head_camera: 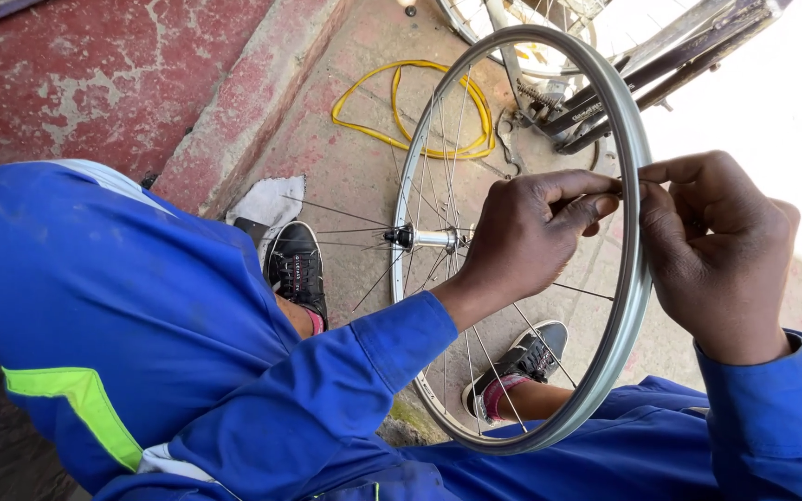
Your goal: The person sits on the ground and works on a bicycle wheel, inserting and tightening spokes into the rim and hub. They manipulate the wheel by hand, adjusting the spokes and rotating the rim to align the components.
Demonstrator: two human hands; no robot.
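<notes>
The left hand and the right hand meet at the right side of a silver bicycle rim, one on each side of its wall. The left grip is pinched shut, thumb and forefinger closed on the end of a thin spoke region just inside the rim; the right grip is likewise pinched, its fingertips pressed to the rim's outer face opposite the left fingers, though what small part it has hold of is too small to tell. The rim stands upright on its edge between the person's knees, its lower arc resting against blue overalls. At its centre sits the metal hub, with loose spokes fanning out. Through the wheel show two black shoes on the reddish concrete floor. Farther off lie a yellow cable in a loop and a bicycle frame.
</notes>
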